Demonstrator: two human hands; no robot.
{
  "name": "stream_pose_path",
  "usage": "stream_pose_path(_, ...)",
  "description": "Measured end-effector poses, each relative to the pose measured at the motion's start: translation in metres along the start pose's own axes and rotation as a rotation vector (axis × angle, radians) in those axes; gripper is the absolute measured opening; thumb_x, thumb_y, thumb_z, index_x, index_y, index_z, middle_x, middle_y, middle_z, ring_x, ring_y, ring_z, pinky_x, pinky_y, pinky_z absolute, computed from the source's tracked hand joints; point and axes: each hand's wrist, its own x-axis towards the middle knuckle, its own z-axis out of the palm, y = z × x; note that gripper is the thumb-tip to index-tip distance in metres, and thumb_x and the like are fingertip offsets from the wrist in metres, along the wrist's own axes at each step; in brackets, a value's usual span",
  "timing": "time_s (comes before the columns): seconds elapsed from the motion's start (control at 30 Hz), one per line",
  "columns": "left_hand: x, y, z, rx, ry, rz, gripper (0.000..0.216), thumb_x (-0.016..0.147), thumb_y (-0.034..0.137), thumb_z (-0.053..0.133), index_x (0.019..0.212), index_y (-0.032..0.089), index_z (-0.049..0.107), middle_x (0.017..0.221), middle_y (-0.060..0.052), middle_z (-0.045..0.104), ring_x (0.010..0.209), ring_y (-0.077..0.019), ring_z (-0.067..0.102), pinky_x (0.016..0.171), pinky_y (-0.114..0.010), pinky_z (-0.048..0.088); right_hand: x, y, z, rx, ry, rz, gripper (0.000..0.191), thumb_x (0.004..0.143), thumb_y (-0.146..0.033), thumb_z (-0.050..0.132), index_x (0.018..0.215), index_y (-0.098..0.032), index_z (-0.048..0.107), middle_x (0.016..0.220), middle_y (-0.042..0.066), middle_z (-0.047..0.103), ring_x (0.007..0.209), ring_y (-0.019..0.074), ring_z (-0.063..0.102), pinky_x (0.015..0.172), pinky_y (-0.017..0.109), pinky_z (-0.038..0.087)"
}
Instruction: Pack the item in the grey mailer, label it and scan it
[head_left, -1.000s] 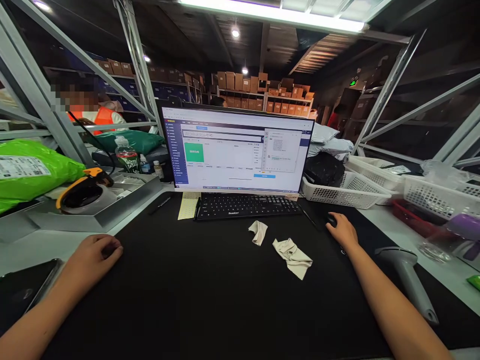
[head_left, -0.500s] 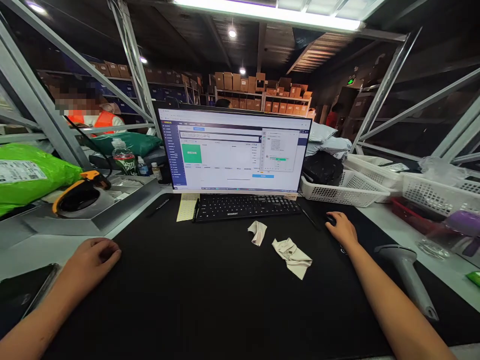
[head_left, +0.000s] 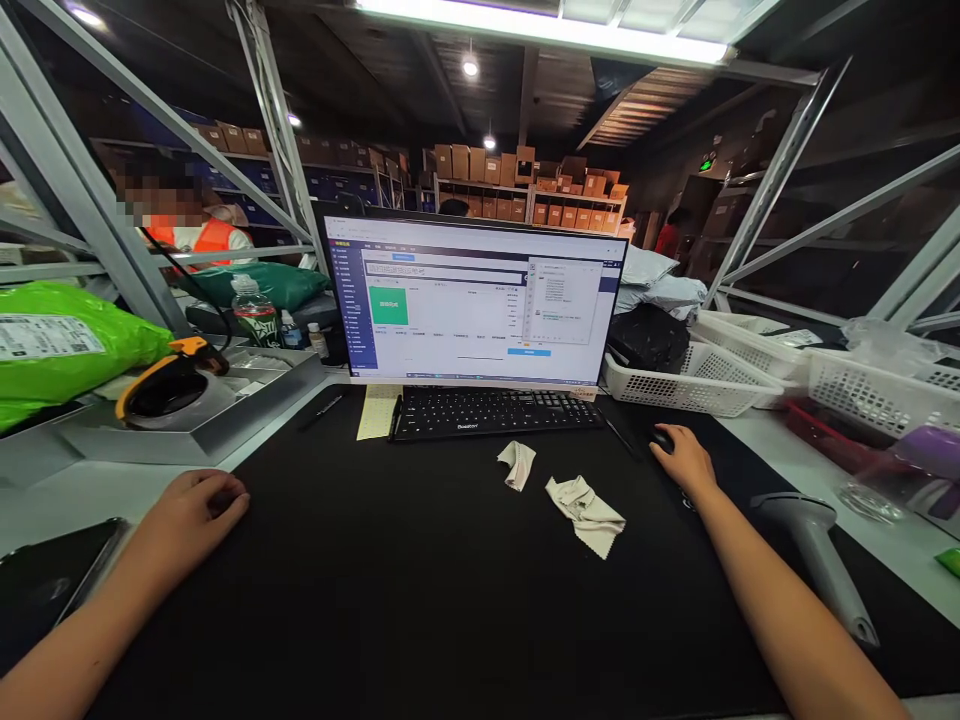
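Observation:
My right hand [head_left: 686, 462] rests over a black computer mouse [head_left: 663, 437], fingers wrapped around it, at the right of a black desk mat [head_left: 420, 600]. Loosely curled, my left hand [head_left: 199, 510] lies on the mat's left edge with nothing visible in it. A dark phone [head_left: 52, 580] lies beside my left forearm. The lit monitor [head_left: 450, 330] shows a page with a green square and a smaller window. Below it sits a black keyboard [head_left: 495, 412]. Two crumpled pale cloths [head_left: 587, 515] lie between my hands. To the right of my right forearm is a grey barcode scanner [head_left: 817, 555].
White baskets [head_left: 690, 385] with bags stand at the back right. A tape dispenser [head_left: 169, 385] sits in a grey tray at left, by a green parcel [head_left: 67, 350] and a bottle [head_left: 253, 312]. Beyond the metal frame is a person in an orange vest [head_left: 202, 238].
The small green-highlighted menu in the on-screen window has gone. The view has shifted slightly; both hands keep nearly the same places.

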Motion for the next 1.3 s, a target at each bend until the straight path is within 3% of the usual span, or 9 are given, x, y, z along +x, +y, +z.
stream_pose_path(0.63,0.0,0.0,0.0,-0.008,-0.008,0.003,0.042,0.078,0.059,0.049,0.081,0.021,0.064,0.101,-0.014,0.062,0.093,-0.031,0.064,0.083,-0.043,0.055,0.002,0.002,0.004,-0.031,-0.025,-0.013,0.043,0.094,-0.041,0.055,0.131,-0.022,0.067,0.136,0.011,0.06,0.116,0.0263,0.063,0.099,0.041,0.053)
stream_pose_path(1.3,0.0,-0.004,0.005,-0.026,-0.001,0.006,0.041,0.077,0.059,0.048,0.082,0.021,0.063,0.099,-0.014,0.062,0.096,-0.0315,0.064,0.083,-0.042,0.055,0.004,0.004,0.008,-0.049,-0.039,-0.009,0.044,0.098,-0.042,0.055,0.134,-0.02,0.067,0.145,0.013,0.056,0.128,0.0288,0.059,0.109,0.043,0.048)
